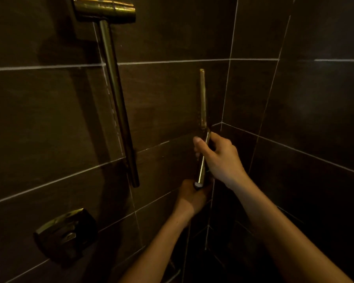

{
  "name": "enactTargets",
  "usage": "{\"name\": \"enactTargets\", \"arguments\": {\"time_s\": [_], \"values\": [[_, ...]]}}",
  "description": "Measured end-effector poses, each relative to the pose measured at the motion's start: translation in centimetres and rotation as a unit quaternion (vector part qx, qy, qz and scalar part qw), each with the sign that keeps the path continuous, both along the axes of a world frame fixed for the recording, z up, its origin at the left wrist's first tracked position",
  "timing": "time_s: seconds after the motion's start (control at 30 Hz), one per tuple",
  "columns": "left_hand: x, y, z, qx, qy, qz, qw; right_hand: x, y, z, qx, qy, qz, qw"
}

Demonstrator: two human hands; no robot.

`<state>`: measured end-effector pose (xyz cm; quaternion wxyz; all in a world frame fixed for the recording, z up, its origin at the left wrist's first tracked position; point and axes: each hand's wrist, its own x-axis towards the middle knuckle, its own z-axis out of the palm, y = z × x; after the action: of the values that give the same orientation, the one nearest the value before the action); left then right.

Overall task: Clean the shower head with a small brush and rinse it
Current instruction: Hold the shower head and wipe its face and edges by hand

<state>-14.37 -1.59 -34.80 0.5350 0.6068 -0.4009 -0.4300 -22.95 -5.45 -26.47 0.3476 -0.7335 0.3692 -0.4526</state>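
Note:
The shower head is a slim gold stick-shaped wand, standing nearly upright close to the dark tiled wall near the corner. My right hand is closed around its middle, thumb on the left side. My left hand sits just below, fingers curled around the wand's lower end, where a small white tip shows. No brush can be made out in the dim light. What the left palm holds beyond the wand's end is hidden.
A gold pipe runs down the wall from a gold bracket at the top left. A gold mixer handle sticks out at the lower left. Dark tiled walls meet in a corner just right of the wand.

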Motion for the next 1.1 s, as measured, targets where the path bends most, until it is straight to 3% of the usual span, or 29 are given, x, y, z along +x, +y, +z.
{"name": "enactTargets", "arguments": {"time_s": [0.07,0.2,0.3,0.37,0.47,0.53,0.6,0.83,0.9,1.1], "values": [[0.5,-1.1,-1.2,-0.001,-0.032,0.007,0.999,-0.3,-0.5,0.3,0.039,-0.039,0.029,0.998],[1.4,-1.8,-1.4,-0.016,-0.084,0.004,0.996,-1.2,-1.5,-0.1,-0.004,-0.069,0.028,0.997],[2.8,-1.9,-0.5,0.015,-0.228,0.001,0.974,-1.7,-2.0,-0.8,-0.014,-0.075,0.031,0.997],[3.7,-2.1,0.4,0.049,-0.368,-0.028,0.928,-1.8,-2.3,-1.4,-0.032,-0.079,0.024,0.996],[4.4,-2.8,1.7,0.043,-0.560,-0.079,0.823,-2.1,-2.9,-2.3,-0.040,-0.085,0.016,0.995],[4.6,-3.2,2.5,0.045,-0.644,-0.121,0.754,-2.2,-3.4,-2.8,-0.025,-0.092,0.012,0.995],[4.9,-3.8,3.2,0.044,-0.694,-0.156,0.702,-2.3,-4.0,-3.1,-0.006,-0.108,0.007,0.994],[5.2,-5.4,5.0,0.028,-0.795,-0.213,0.567,-3.7,-4.9,-3.8,-0.003,-0.094,-0.009,0.996],[5.0,-5.8,5.2,0.029,-0.799,-0.226,0.556,-3.9,-4.9,-4.1,-0.003,-0.092,-0.008,0.996],[5.3,-6.8,5.8,0.049,-0.766,-0.251,0.590,-4.3,-5.1,-4.2,0.028,-0.099,0.001,0.995]]}}
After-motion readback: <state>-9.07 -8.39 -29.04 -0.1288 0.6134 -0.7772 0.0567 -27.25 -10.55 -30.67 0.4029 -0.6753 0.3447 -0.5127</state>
